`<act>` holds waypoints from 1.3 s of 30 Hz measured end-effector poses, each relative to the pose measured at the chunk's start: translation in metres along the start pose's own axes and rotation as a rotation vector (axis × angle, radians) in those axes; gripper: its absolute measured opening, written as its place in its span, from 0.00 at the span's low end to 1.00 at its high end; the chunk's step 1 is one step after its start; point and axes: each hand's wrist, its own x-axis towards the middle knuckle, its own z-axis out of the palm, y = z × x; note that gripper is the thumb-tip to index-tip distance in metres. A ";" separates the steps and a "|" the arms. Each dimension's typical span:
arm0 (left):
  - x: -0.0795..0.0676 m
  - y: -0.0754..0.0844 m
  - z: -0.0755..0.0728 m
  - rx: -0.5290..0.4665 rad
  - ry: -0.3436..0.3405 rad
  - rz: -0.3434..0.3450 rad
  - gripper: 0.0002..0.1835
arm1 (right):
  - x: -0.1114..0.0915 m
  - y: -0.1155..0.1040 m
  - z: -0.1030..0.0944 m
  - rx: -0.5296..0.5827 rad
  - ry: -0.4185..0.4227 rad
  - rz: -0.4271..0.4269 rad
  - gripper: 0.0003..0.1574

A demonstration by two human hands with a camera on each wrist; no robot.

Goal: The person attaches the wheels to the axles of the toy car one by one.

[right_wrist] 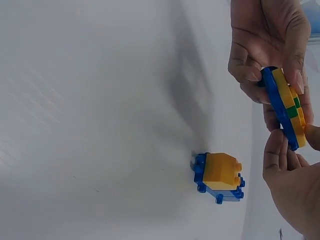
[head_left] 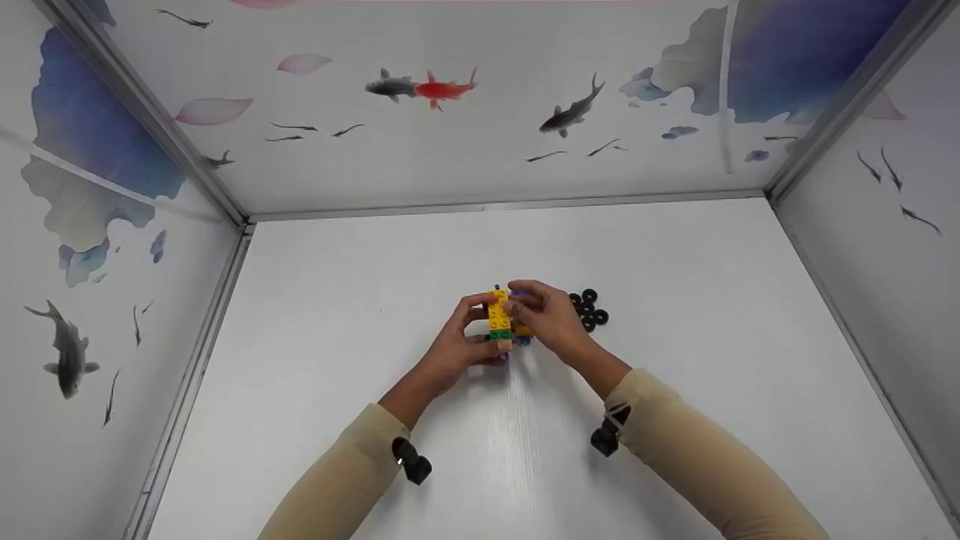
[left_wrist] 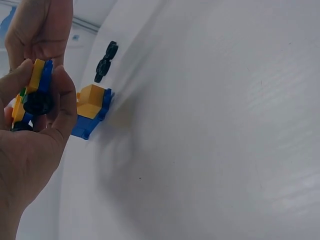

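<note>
Beige sleeves point(head_left: 337, 476) in front; left hand point(head_left: 453, 346) and right hand point(head_left: 556, 319), fingers pinching the brick build point(head_left: 499, 319); black wheels point(head_left: 586, 308) nearby.

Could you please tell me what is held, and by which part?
The block car; the left hand grips its near end, the right hand its far end.

In the head view, the right hand point(head_left: 556, 321) covers most of the blue-and-yellow brick vehicle point(head_left: 523, 331) beside the held brick car point(head_left: 499, 319); the left hand point(head_left: 456, 345) hides part of that car's chassis. Right of the car, overlapping black wheels point(head_left: 588, 309) defy counting. Below it, the left sleeve point(head_left: 341, 469) and right sleeve point(head_left: 697, 450) are cut off.
</note>
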 end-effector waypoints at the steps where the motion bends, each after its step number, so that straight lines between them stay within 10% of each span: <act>1: 0.000 0.000 0.000 -0.005 0.003 0.002 0.42 | 0.000 0.000 0.000 -0.001 -0.002 -0.004 0.28; 28: 0.001 -0.003 -0.005 0.001 0.025 -0.001 0.28 | -0.005 0.002 0.000 -0.070 -0.008 -0.078 0.25; 39: 0.000 -0.001 -0.005 -0.044 0.047 -0.034 0.42 | -0.004 0.004 -0.003 -0.076 -0.011 -0.074 0.25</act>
